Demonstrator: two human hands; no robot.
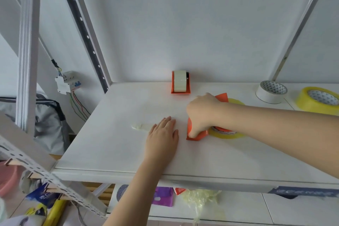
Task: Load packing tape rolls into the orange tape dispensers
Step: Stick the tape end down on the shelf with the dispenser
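1. While the white shelf board [113, 145] is bearing the work, the left hand [162, 134] is lying flat and open on it, holding nothing, fingertips beside a clear tape strip [141, 126].
2. The right hand [201, 113] is closing around the orange tape dispenser [196, 136], which is lying on the board against a yellow packing tape roll [227, 134]; whether the roll is fully seated cannot be told.
3. Judgement: the operator should be pressing the roll squarely onto the hub while bracing the frame.
4. A loaded dispenser [180, 82] is standing at the rear wall.
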